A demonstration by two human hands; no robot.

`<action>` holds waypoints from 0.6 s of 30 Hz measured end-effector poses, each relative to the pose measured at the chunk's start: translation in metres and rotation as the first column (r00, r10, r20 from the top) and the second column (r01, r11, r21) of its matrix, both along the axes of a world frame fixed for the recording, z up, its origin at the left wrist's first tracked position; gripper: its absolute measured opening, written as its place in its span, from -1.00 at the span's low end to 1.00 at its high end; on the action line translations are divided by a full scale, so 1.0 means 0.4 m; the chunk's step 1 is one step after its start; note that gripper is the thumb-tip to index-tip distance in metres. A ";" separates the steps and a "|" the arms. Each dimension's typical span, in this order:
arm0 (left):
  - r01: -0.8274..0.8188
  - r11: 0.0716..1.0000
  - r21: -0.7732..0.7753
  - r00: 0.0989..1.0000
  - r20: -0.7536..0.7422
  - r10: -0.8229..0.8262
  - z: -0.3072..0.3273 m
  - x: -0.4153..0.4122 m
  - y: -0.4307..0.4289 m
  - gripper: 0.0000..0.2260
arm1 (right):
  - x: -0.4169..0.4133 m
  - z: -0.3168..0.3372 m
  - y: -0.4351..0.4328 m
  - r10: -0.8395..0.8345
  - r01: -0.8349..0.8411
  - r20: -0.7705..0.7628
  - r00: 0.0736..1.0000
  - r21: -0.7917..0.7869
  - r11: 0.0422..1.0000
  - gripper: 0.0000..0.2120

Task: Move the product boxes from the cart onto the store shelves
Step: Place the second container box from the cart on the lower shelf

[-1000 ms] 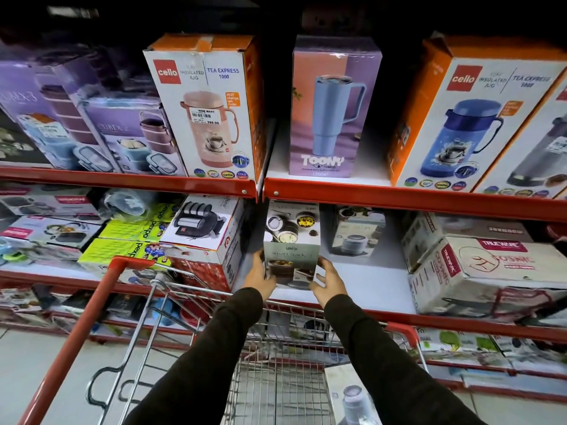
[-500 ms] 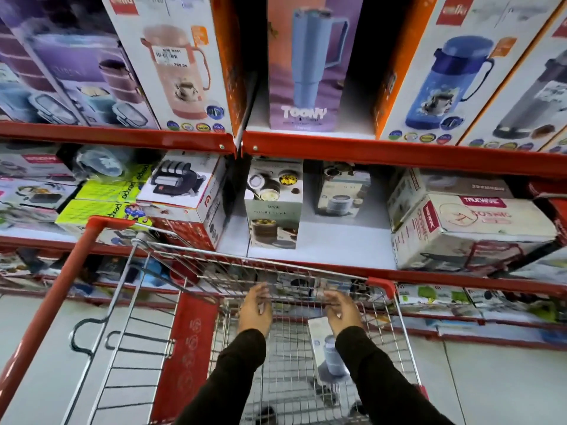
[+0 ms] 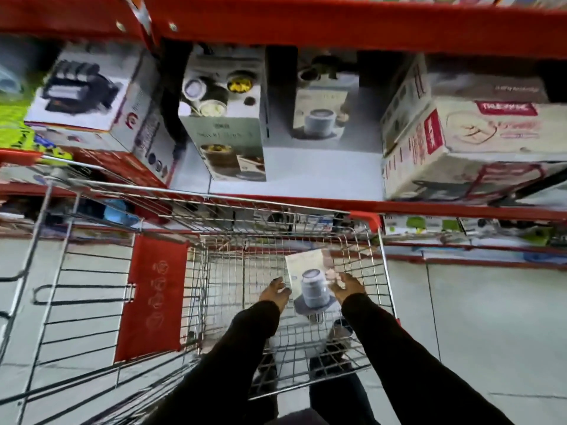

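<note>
A pale product box [image 3: 310, 289] picturing a grey jar lies flat in the wire cart [image 3: 214, 271]. My left hand [image 3: 274, 292] is at the box's left edge and my right hand [image 3: 346, 288] at its right edge, fingers spread on either side; the blur hides whether they grip it. On the middle shelf [image 3: 322, 176] stands a green-grey lunch-jar box [image 3: 227, 118] upright, with a matching box [image 3: 325, 108] further back to its right.
A toaster box [image 3: 92, 96] sits left of the green-grey box and a large beige carton [image 3: 472, 142] sits at the right. The cart's red flap [image 3: 150, 296] hangs at its left side. Red shelf rails [image 3: 337, 23] run above and below. Tiled floor [image 3: 491, 332] lies at the right.
Both hands left the green-grey box standing on the shelf, dropped into the cart, and now flank the pale box. The view has tilted downward.
</note>
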State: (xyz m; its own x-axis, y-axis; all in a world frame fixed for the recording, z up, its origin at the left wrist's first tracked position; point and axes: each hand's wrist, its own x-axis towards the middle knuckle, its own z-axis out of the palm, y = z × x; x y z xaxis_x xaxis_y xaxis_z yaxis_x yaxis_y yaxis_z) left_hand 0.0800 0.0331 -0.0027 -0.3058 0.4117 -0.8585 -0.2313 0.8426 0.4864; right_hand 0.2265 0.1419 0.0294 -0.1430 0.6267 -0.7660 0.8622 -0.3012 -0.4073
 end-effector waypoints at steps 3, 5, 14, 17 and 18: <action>0.006 0.998 -0.057 1.000 -0.004 -0.007 -0.051 0.020 0.018 -0.51 | 0.011 -0.039 0.009 0.002 -0.001 0.026 1.000 -0.069 0.998 -0.48; 0.021 0.997 -0.072 1.000 -0.008 -0.022 -0.114 0.026 0.025 -0.53 | 0.009 -0.045 0.017 0.032 -0.029 0.026 0.999 -0.083 0.996 -0.53; -0.079 0.997 -0.026 0.997 -0.027 0.078 -0.038 0.048 0.035 -0.58 | 0.027 -0.052 -0.014 -0.045 0.039 -0.066 0.997 -0.086 0.996 -0.60; -0.148 0.989 0.003 0.988 -0.031 0.148 0.007 0.047 0.019 -0.57 | 0.032 -0.019 -0.041 -0.110 0.104 -0.110 0.988 -0.057 0.993 -0.65; -0.181 0.983 0.023 0.983 -0.031 0.181 0.015 0.046 0.014 -0.58 | 0.031 -0.010 -0.048 -0.133 0.127 -0.129 0.983 -0.050 0.991 -0.66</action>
